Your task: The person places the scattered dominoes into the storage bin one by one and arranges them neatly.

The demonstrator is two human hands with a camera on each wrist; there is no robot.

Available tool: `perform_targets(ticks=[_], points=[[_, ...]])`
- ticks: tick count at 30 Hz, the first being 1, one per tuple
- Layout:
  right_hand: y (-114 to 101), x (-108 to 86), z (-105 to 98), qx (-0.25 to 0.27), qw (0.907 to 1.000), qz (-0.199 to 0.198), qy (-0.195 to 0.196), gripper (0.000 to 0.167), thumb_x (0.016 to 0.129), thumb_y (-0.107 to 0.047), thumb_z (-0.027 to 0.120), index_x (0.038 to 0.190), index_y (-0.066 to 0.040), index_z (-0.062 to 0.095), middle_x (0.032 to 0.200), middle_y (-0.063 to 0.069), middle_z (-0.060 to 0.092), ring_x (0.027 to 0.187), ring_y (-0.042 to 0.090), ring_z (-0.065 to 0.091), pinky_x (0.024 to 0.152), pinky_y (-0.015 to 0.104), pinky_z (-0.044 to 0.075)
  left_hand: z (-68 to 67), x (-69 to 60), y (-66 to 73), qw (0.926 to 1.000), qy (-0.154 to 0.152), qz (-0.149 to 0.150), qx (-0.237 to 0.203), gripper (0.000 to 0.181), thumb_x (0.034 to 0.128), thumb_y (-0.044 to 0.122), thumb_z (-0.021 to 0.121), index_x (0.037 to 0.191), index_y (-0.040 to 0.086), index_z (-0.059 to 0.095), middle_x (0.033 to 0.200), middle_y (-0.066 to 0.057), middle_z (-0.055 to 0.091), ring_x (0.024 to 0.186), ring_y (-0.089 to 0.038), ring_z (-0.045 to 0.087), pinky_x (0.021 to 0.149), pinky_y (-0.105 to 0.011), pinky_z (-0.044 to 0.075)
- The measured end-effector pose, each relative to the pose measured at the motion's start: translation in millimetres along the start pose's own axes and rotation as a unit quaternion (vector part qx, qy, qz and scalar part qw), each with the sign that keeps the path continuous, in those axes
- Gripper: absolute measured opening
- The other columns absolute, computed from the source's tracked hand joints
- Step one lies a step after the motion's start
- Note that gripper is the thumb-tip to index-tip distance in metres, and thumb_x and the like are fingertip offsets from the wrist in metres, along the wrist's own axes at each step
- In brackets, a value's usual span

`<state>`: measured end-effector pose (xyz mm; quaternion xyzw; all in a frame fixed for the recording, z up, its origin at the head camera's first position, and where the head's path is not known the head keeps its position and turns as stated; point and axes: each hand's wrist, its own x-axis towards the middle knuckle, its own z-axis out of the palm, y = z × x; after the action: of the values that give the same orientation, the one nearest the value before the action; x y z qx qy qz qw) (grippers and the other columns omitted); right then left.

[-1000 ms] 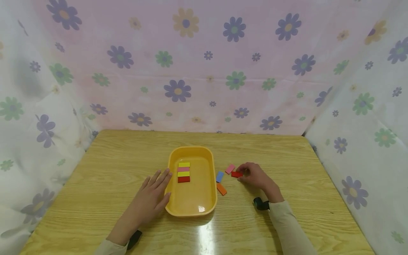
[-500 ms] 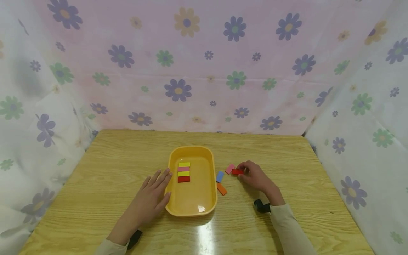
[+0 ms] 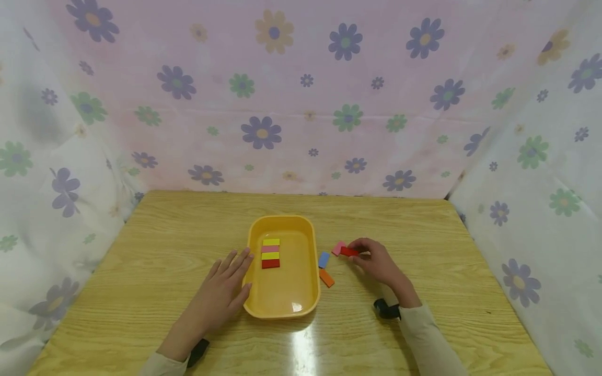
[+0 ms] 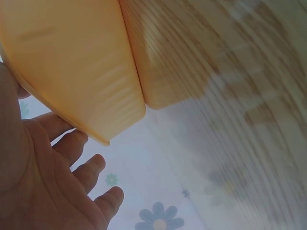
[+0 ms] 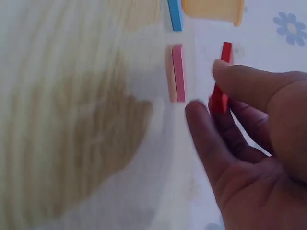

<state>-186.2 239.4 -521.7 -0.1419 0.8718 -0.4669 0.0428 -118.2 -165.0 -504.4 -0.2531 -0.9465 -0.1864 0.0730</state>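
My right hand (image 3: pixel 380 262) pinches a red block (image 3: pixel 348 251) between thumb and fingers. In the right wrist view the red block (image 5: pixel 224 79) is off the table, apart from the pink block (image 5: pixel 178 73) lying below it. My left hand (image 3: pixel 219 292) rests its straight fingers on the left rim of a yellow tray (image 3: pixel 312 308). Inside the tray, along its left side, lie a yellow block (image 3: pixel 271 242), a pink block (image 3: pixel 270 249), another yellow block (image 3: pixel 270 256) and a red block (image 3: pixel 270 263) in one column. The left wrist view shows the tray's outer wall (image 4: pixel 81 62) against my fingers.
Between the tray and my right hand, a blue block (image 3: pixel 324 260), an orange block (image 3: pixel 326 278) and a pink block (image 3: pixel 337 248) lie on the wooden table (image 3: pixel 197 219). Flowered cloth (image 3: pixel 301 104) hangs behind and at both sides. Dark wrist cameras (image 3: pixel 386 309) sit on my wrists.
The red block has been lifted off the table by my right hand and has shifted slightly, now overlapping the pink block in the head view. My left hand and the tray stay put.
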Motion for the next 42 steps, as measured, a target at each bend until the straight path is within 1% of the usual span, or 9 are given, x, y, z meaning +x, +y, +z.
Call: perform_targets(ticks=[5, 9, 17, 20, 24, 28, 32, 36, 42], points=[[1, -2.7, 6, 0.091, 0.9958, -0.002, 0.012, 0.026, 0.093, 0.003, 0.069, 0.119, 0.003, 0.071, 0.121, 0.023, 0.070, 0.108, 0.035, 0.070, 0.088, 0.028, 0.059, 0.9, 0.0, -1.8, 1.0000, -0.004, -0.002, 0.003, 0.062, 0.1030, 0.028, 0.058, 0.157, 0.007, 0.038, 0.165, -0.010, 0.034, 0.151, -0.040, 0.031, 0.117, -0.068, 0.025], [-1, -5.7, 12, 0.162, 0.9860, 0.017, 0.037, 0.028, 0.089, 0.004, 0.073, 0.117, 0.004, 0.073, 0.119, 0.022, 0.072, 0.105, 0.024, 0.072, 0.086, 0.026, 0.059, 1.4, 0.3, -2.4, 1.0000, 0.003, 0.002, 0.003, 0.061, 0.1025, 0.027, 0.059, 0.157, 0.006, 0.039, 0.164, -0.011, 0.035, 0.149, -0.041, 0.033, 0.116, -0.068, 0.026], [-3, -13.4, 24, 0.277, 0.9552, 0.080, 0.066, 0.035, 0.091, -0.002, 0.074, 0.122, 0.012, 0.067, 0.106, -0.002, 0.076, 0.096, 0.010, 0.071, 0.083, 0.026, 0.061, 1.7, 0.5, -1.9, 1.0000, -0.002, -0.001, 0.000, 0.062, 0.1030, 0.028, 0.058, 0.157, 0.007, 0.038, 0.165, -0.010, 0.033, 0.151, -0.039, 0.030, 0.118, -0.068, 0.025], [-4, -15.5, 27, 0.298, 0.9469, 0.094, 0.075, 0.036, 0.093, -0.001, 0.071, 0.126, 0.014, 0.064, 0.105, -0.003, 0.075, 0.090, 0.010, 0.071, 0.080, 0.026, 0.061, 2.0, 0.6, -1.5, 1.0000, 0.001, 0.001, -0.001, 0.062, 0.1028, 0.027, 0.058, 0.157, 0.007, 0.038, 0.165, -0.010, 0.034, 0.151, -0.040, 0.031, 0.117, -0.068, 0.025], [-5, -17.2, 32, 0.298, 0.9458, 0.102, 0.079, 0.041, 0.094, 0.001, 0.069, 0.132, 0.011, 0.060, 0.110, -0.001, 0.073, 0.091, 0.008, 0.071, 0.080, 0.025, 0.061, 0.9, 0.7, -0.1, 1.0000, -0.003, -0.002, -0.005, 0.062, 0.1033, 0.027, 0.057, 0.158, 0.008, 0.037, 0.165, -0.009, 0.033, 0.151, -0.039, 0.030, 0.118, -0.068, 0.025], [-5, -18.8, 39, 0.312, 0.9450, 0.068, 0.071, 0.050, 0.094, 0.003, 0.068, 0.140, 0.012, 0.052, 0.108, -0.004, 0.073, 0.095, 0.007, 0.071, 0.079, 0.022, 0.060, 0.5, 0.8, 0.1, 1.0000, -0.003, -0.001, -0.005, 0.061, 0.1036, 0.027, 0.057, 0.158, 0.008, 0.037, 0.165, -0.009, 0.033, 0.151, -0.039, 0.031, 0.117, -0.068, 0.025], [-8, -21.4, 45, 0.347, 0.9341, 0.043, 0.074, 0.055, 0.094, 0.003, 0.068, 0.143, 0.016, 0.045, 0.106, -0.005, 0.074, 0.095, 0.005, 0.071, 0.078, 0.020, 0.059, 1.2, 0.8, -0.1, 1.0000, -0.001, 0.001, -0.003, 0.061, 0.1032, 0.027, 0.057, 0.158, 0.007, 0.038, 0.165, -0.009, 0.034, 0.150, -0.040, 0.032, 0.117, -0.068, 0.026], [-13, -23.7, 49, 0.366, 0.9255, 0.050, 0.082, 0.056, 0.095, 0.003, 0.067, 0.144, 0.014, 0.043, 0.111, 0.001, 0.074, 0.096, 0.005, 0.071, 0.078, 0.019, 0.058, 1.5, 0.9, 0.5, 1.0000, -0.002, 0.000, -0.005, 0.061, 0.1028, 0.027, 0.058, 0.157, 0.006, 0.038, 0.165, -0.009, 0.034, 0.150, -0.039, 0.032, 0.117, -0.068, 0.026], [-20, -25.6, 53, 0.385, 0.9178, 0.048, 0.085, 0.057, 0.096, 0.003, 0.065, 0.147, 0.011, 0.042, 0.109, -0.005, 0.074, 0.094, 0.005, 0.071, 0.075, 0.018, 0.057, 0.3, 0.9, 1.1, 1.0000, -0.003, -0.002, -0.008, 0.061, 0.1034, 0.027, 0.057, 0.158, 0.008, 0.037, 0.165, -0.009, 0.033, 0.151, -0.039, 0.031, 0.117, -0.068, 0.025]])
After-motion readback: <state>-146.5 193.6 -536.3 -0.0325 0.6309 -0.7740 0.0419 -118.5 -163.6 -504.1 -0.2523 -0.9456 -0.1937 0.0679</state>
